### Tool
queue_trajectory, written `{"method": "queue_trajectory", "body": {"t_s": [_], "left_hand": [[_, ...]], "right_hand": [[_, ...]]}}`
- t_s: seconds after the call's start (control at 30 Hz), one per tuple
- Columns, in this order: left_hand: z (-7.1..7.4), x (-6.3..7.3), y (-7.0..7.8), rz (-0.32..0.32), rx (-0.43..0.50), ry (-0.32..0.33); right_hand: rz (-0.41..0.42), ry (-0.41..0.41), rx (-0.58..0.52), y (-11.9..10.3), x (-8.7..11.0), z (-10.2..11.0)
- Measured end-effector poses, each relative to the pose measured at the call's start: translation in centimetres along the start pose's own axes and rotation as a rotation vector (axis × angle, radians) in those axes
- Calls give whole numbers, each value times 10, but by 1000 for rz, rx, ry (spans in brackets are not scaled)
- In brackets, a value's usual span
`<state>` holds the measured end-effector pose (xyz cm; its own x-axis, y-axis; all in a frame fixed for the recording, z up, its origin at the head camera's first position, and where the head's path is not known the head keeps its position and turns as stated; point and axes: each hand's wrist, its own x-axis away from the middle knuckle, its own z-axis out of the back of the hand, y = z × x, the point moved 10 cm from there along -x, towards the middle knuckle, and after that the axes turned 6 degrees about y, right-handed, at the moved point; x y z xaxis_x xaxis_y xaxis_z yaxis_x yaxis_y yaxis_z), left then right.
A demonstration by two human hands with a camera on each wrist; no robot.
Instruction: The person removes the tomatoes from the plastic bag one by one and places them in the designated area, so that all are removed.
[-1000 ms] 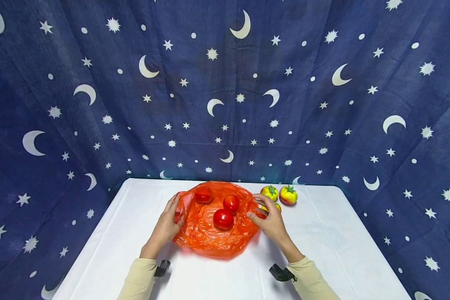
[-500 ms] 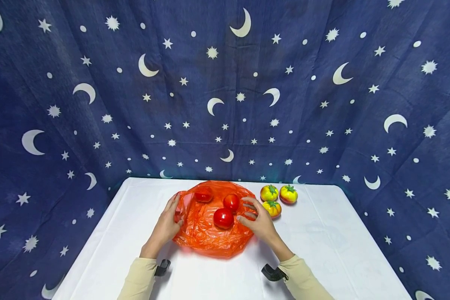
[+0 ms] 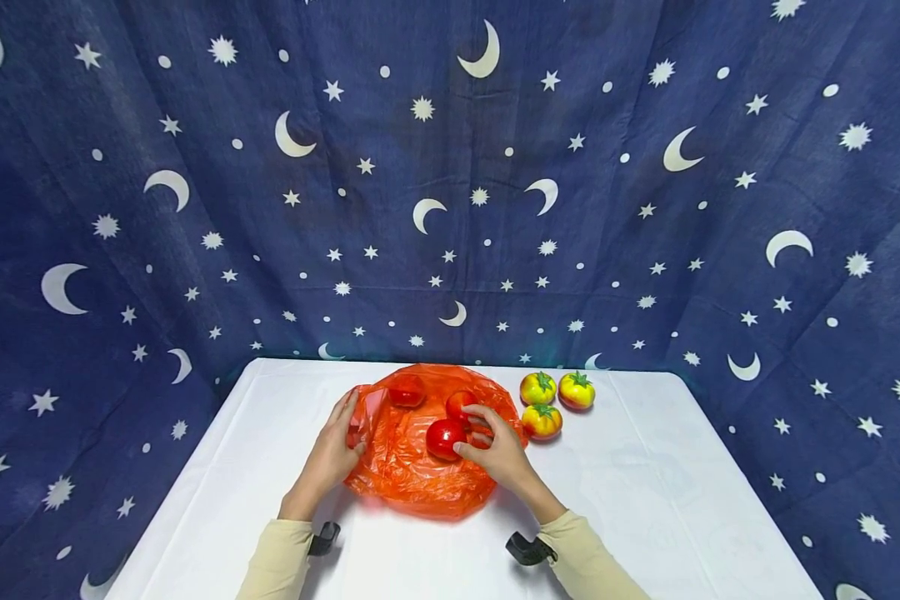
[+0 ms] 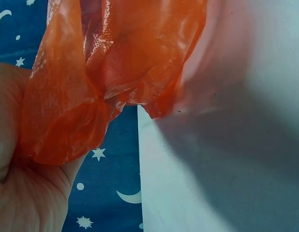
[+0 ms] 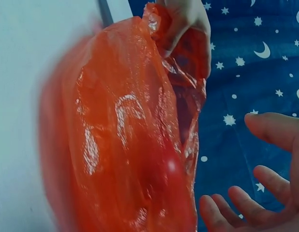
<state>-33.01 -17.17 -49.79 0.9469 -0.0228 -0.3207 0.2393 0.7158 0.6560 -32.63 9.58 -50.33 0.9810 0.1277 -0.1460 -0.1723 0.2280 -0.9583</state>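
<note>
A crumpled red-orange plastic bag [image 3: 412, 483] lies spread on the white table, its mouth facing up. My left hand [image 3: 333, 446] holds the bag's left rim between thumb and fingers; the film covers part of that grip in the left wrist view. Two glossy red tomatoes, a front tomato [image 3: 444, 439] and a rear tomato [image 3: 459, 404], show at the bag's middle. Another red tomato [image 3: 407, 390] is at its back left. Over the bag's right half is my right hand [image 3: 504, 454], fingers spread and slightly bent, thumb right at the front tomato. Its palm is bare in the right wrist view.
Three yellow-and-red tomatoes with green leafy tops, including a front one [image 3: 542, 422] and a right one [image 3: 577, 390], stand just right of the bag. A dark blue curtain [image 3: 450, 275] with moons and stars hangs behind the white table [image 3: 660, 483].
My right hand has moved left, from the bag's right rim beside the yellow tomatoes to the red tomatoes at the middle. The left hand has stayed on the left rim.
</note>
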Motion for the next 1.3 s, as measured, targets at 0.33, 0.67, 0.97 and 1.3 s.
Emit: {"method": "queue_trajectory", "body": {"t_s": [0.33,0.67,0.97,1.3], "left_hand": [[-2,2,-1,16,-3,-2],[-1,4,-1,9,-6,3],[2,-1,7,-15,13,20],[3,-1,-1,3,8,21]], "right_hand": [[9,-3,101,6,-1,-16],[19,-6,193,18,-3,-22],[-5,8,330,30,-5,-22],[11,15,403,33,-12,-26]]}}
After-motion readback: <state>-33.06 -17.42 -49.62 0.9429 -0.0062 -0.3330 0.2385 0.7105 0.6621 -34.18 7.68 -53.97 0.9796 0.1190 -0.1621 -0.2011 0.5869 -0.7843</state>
